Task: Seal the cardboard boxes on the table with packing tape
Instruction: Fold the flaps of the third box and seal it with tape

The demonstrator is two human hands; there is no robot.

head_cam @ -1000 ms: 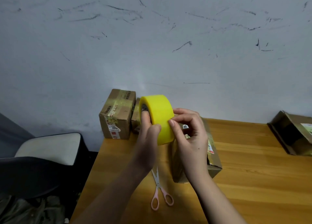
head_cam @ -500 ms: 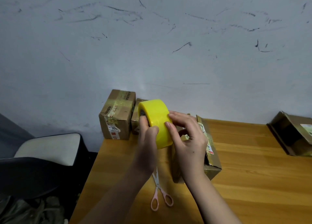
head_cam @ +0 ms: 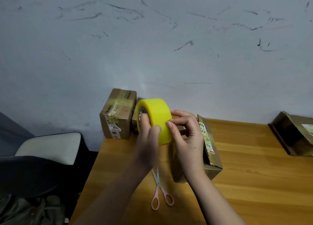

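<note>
A dark chair with a pale seat [head_cam: 49, 146] stands left of the wooden table [head_cam: 254, 182]. At the table's back left corner sits a taped brown cardboard box [head_cam: 118, 113]. The left hand [head_cam: 147, 140] grips a wide yellow roll of packing tape [head_cam: 156, 119], held above the table, fingers in its core, thumb on its face. Pink-handled scissors [head_cam: 160, 192] lie below. The right hand [head_cam: 188, 136] pinches at the roll's surface, above an open-flapped cardboard box [head_cam: 211, 157]. Another opened cardboard box [head_cam: 294, 135] lies far right.
</note>
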